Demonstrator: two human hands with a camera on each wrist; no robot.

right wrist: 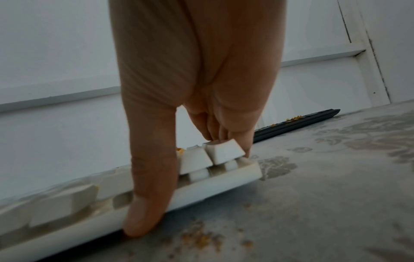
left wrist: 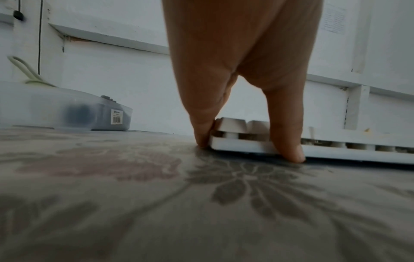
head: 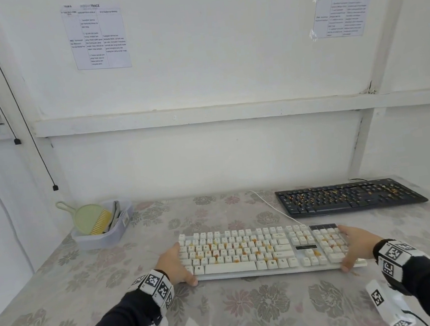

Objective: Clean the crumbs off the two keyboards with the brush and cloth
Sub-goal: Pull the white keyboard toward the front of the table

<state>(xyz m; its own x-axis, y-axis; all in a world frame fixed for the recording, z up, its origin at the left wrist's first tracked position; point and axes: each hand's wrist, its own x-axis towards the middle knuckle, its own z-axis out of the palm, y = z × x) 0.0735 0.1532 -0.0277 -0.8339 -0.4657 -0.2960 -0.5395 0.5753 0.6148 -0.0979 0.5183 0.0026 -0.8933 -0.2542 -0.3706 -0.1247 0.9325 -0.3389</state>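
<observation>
Crumbs (head: 253, 249) litter the white keyboard (head: 245, 266) at the desk's (head: 90, 293) near middle; left hand (head: 172, 265) and right hand (head: 357, 245) pinch its ends. Tilting it risks scattering crumbs across the desk. Black keyboard (head: 348, 197) lies far right, brush (head: 100, 221) far left.

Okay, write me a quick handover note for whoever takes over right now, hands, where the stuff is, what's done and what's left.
Left hand grips the left end of the white keyboard; right hand grips its right end. Thumbs sit on the near edge, fingers on the far side.
The white keyboard is at the front of the table, orange crumbs on its keys, and some crumbs on the table by its right end.
The black keyboard lies at the back right, also covered in crumbs.
The brush, green dustpan and grey cloth are in the clear bin, back left.
Done: no cleaning yet visible.
Left: brush and wipe both keyboards.
</observation>
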